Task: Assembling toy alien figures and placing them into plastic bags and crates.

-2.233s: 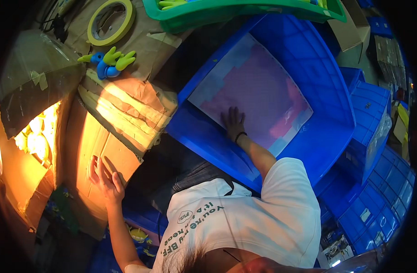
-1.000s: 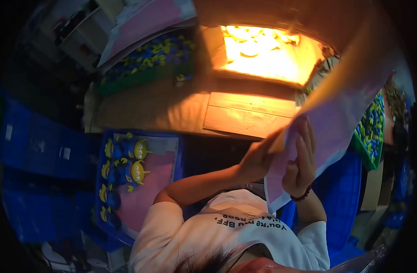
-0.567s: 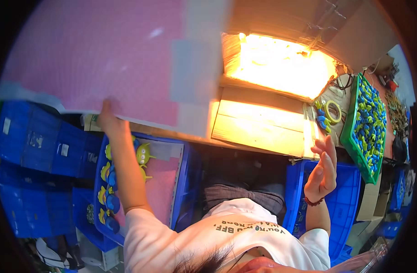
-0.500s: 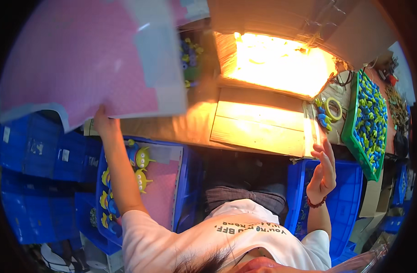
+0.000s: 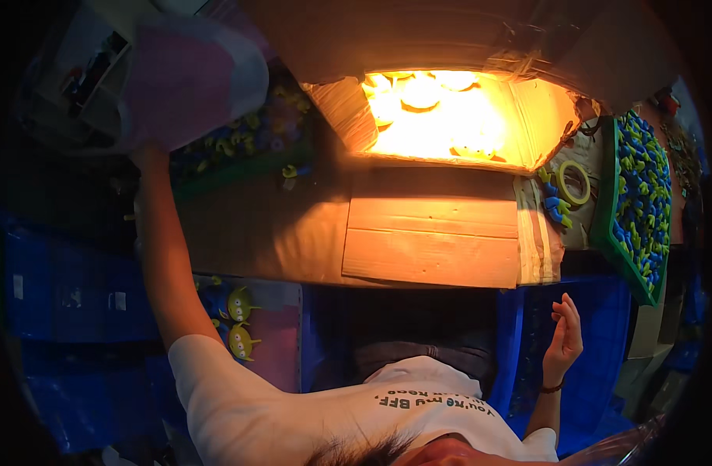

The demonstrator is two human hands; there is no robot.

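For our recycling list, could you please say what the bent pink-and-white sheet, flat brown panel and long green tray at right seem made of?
Pink-and-white sheet: perhaps paper or thin plastic, since it curves; blur hides its finish.
Brown panel: likely matt cardboard, given crease lines.
Green tray: probably smooth plastic, judging by even colour.

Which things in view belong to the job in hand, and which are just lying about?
In the job, it seems:
pink sheet, in the left hand
two yellow-headed toys

Probably just lying about:
tape roll, untouched
right green tray, untouched
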